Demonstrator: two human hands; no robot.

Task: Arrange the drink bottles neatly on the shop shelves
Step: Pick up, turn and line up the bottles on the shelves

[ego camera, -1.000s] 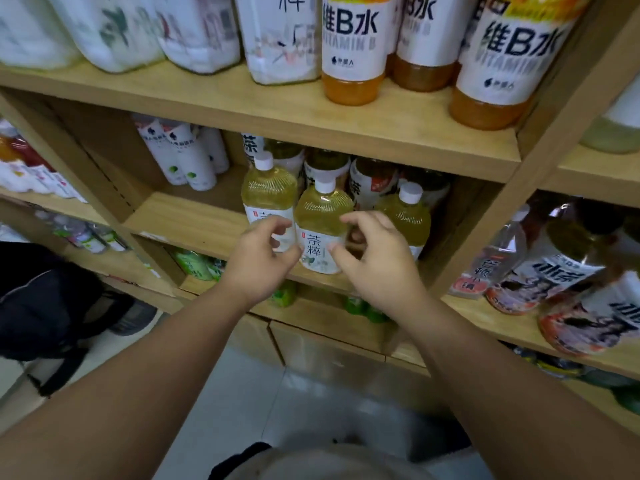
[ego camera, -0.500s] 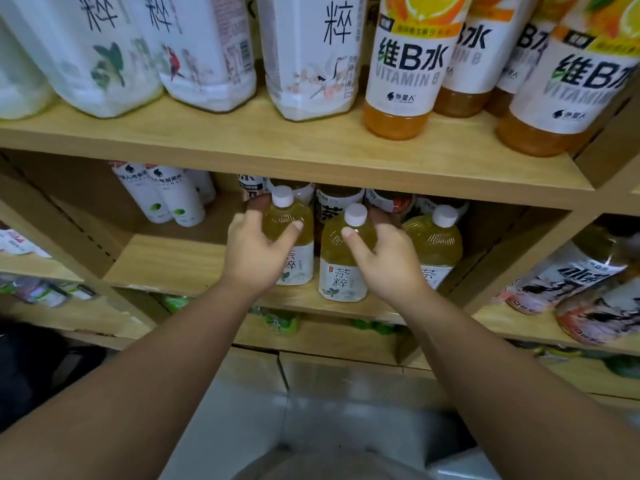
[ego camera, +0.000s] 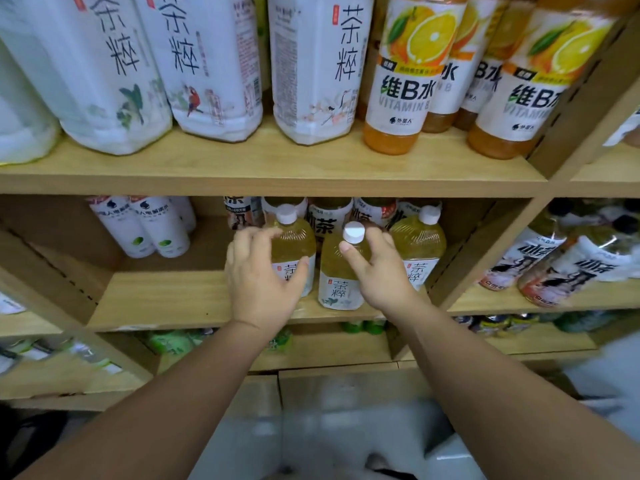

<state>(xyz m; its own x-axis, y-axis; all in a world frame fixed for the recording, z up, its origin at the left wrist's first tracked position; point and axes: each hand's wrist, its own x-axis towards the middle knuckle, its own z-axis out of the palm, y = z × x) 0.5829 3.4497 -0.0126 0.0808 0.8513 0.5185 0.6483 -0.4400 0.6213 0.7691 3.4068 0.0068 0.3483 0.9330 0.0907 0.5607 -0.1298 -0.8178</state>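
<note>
On the middle shelf (ego camera: 156, 299), the left hand (ego camera: 259, 285) wrapped the left tea bottle (ego camera: 294, 244). The right hand (ego camera: 381, 275) gripped the middle bottle (ego camera: 337, 271) just under its cap. The step looked like straightening the front row. Next, both bottles probably needed setting level with the untouched right bottle (ego camera: 420, 244). Three tea bottles stood in front.

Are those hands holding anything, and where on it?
Yes. The left hand grips the left tea bottle round its body; the right hand grips the middle tea bottle at its shoulder.
</note>
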